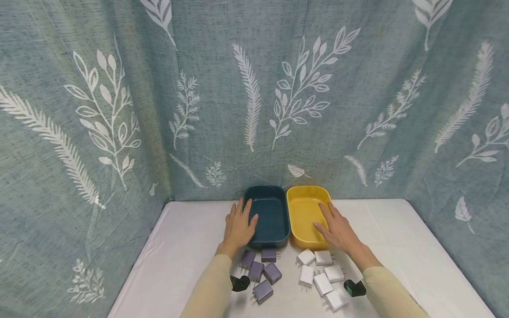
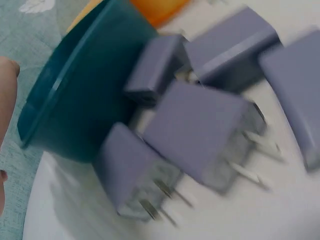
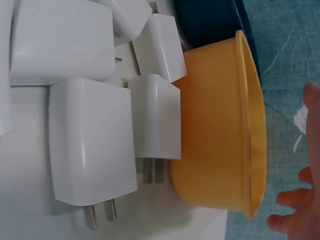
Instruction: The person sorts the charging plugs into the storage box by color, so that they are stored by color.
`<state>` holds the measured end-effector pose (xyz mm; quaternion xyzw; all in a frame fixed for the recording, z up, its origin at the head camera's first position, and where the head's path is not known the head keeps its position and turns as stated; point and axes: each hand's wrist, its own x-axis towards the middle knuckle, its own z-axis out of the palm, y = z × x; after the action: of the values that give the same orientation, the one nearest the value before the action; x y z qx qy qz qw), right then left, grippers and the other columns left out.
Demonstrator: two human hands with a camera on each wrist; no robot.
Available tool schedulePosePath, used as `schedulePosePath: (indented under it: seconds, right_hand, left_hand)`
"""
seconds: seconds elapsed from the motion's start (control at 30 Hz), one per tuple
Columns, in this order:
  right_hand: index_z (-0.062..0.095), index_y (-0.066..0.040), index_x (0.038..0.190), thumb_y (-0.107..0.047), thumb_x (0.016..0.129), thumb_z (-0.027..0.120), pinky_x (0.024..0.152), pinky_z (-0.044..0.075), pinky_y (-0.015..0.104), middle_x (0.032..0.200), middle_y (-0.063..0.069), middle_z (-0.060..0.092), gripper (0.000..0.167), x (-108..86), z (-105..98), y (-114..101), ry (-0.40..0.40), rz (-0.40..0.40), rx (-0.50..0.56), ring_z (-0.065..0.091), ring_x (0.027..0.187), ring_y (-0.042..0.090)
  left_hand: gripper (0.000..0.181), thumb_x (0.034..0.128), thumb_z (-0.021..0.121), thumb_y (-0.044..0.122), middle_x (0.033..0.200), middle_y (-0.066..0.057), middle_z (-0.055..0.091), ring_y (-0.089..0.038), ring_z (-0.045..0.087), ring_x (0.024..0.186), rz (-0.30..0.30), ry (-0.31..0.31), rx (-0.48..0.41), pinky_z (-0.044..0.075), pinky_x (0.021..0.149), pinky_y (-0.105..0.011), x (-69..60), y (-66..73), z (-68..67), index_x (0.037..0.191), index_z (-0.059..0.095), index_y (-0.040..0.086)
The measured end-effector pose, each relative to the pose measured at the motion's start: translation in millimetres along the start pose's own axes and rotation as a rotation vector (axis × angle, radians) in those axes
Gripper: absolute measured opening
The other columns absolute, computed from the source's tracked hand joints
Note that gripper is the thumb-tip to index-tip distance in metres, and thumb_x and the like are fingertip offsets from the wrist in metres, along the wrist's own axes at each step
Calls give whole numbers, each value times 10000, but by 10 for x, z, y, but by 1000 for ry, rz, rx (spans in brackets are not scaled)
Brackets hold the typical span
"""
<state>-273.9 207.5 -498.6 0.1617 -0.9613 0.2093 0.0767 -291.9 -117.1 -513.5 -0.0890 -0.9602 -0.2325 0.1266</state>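
Left hand [image 1: 237, 226] at the blue tray [image 1: 272, 221], right hand [image 1: 339, 229] at the yellow tray [image 1: 304, 214], fingers spread, empty, rim contact unclear; wristward on the bench [image 1: 191, 243], purple adapters [image 1: 256, 270] lie nearer the left, white adapters [image 1: 323, 284] the right.

No text, label, brand, number or sign can be read on the purple plugs [image 2: 195, 130], the white plugs [image 3: 92, 142], the dark blue tub [image 1: 269, 223] or the yellow tub [image 1: 304, 216], nor anywhere else in the three views. The pronged ends of the purple plugs are blurred in the left wrist view, so any small print there cannot be made out.
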Motion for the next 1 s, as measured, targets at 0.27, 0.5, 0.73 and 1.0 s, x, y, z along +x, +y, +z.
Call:
schedulePosePath:
  seconds: [0.27,0.5,0.73,1.0]
  right_hand:
    - [289,6,1510,-379,968,576,1083,379,630,1549,319,246,724,-96,13,22,51,-21,18,377,1353,507]
    - [274,-5,1517,-368,972,572,1069,400,621,1565,283,237,720,-196,9,46,60,32,50,399,1346,489]
    - [292,2,1505,-362,968,583,1060,411,618,1548,276,275,711,-307,18,98,70,48,77,423,1329,485]
    - [304,28,1490,-364,969,577,1077,383,633,1527,296,301,707,-398,37,176,87,78,84,396,1342,499]
  left_hand:
    - [569,999,490,328,1547,-259,299,-475,346,1391,-22,54,-117,432,1020,-649,-150,-72,92,1495,369,77]
    - [575,998,504,307,1532,-247,319,-445,385,1376,-98,102,-291,388,1093,-603,-243,-71,232,1499,350,70]
    - [570,984,526,223,1485,-235,378,-431,408,1365,-157,129,-401,369,1118,-583,-306,-46,303,1490,339,37]
    - [596,972,540,198,1476,-242,420,-431,413,1365,-204,132,-430,349,1135,-579,-339,-43,328,1497,316,27]
